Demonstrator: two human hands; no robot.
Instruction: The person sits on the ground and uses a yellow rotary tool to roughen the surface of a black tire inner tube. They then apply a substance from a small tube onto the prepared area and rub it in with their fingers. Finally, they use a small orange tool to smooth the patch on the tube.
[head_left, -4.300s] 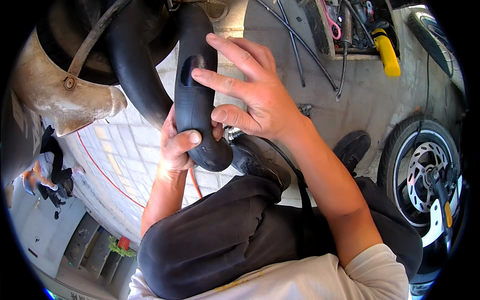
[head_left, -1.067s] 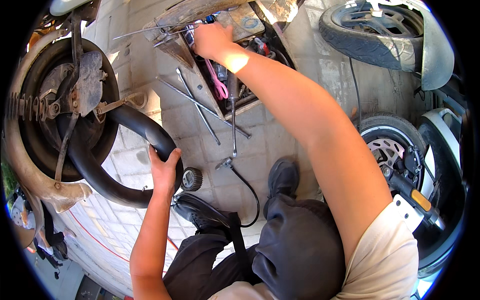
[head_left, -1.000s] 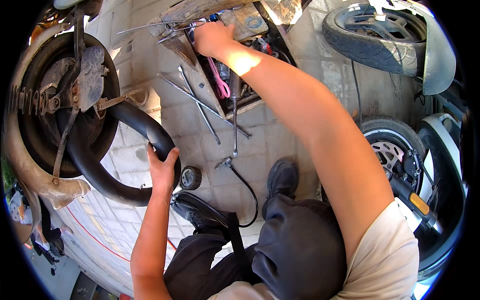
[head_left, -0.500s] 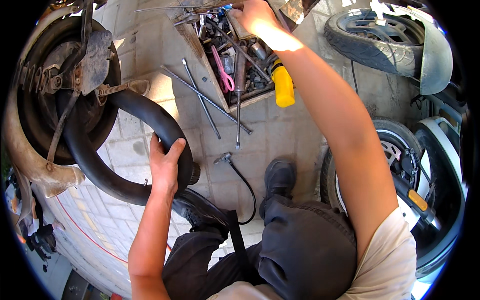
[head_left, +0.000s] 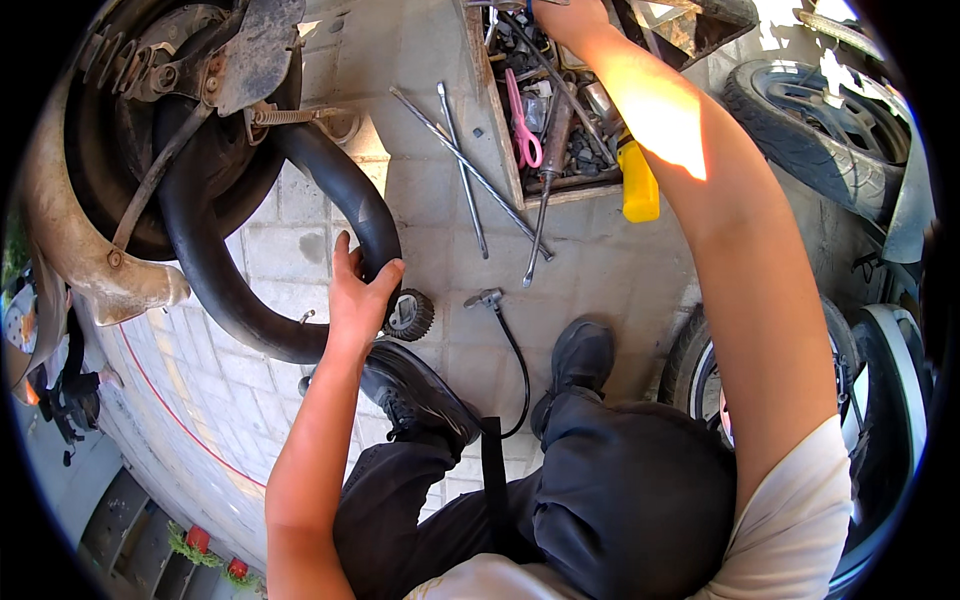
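From the head view, the left hand [head_left: 360, 295] closes around the black inner tube [head_left: 210, 270], already pulled out of the wheel [head_left: 120, 150] beside it. The right hand [head_left: 565, 12] reaches into the toolbox [head_left: 500, 130] far ahead; its grip cannot be told. Refitting remains.

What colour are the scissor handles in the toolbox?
Pink: the pink-handled scissors lie in the open toolbox, clearest in the head view.
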